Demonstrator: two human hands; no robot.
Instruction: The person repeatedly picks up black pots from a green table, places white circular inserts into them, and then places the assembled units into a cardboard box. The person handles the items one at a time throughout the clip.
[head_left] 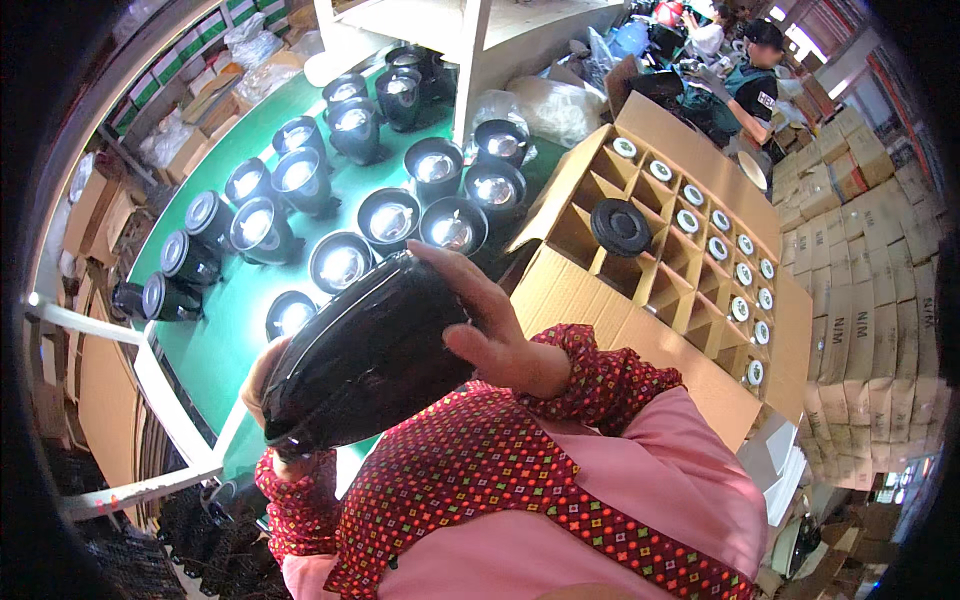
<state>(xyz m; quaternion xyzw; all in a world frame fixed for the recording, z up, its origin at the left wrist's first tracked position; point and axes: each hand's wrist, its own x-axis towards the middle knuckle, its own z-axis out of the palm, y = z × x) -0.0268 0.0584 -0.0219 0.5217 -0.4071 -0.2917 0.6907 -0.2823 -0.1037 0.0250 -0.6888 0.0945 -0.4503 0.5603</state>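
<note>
Close in front of my chest I hold a glossy black rounded casing [375, 350], tilted, its right end higher. My left hand [262, 385] grips its left end; most of those fingers are hidden behind it. At the other end my right hand [490, 335] clasps it, thumb on the near side and fingers over the top edge. Beyond it, several black cups [340, 262] with shiny silvery insides stand on a green tabletop [185, 365]. A few at the left have grey round tops [175, 250].
To the right, an open cardboard box [600, 320] with dividers holds several white-topped pieces [717, 247]. A black ridged disc [620, 227] rests on its dividers. A white metal post [470, 70] rises behind the table. Stacked cartons [870, 340] line the right; a person [750, 95] sits beyond the box.
</note>
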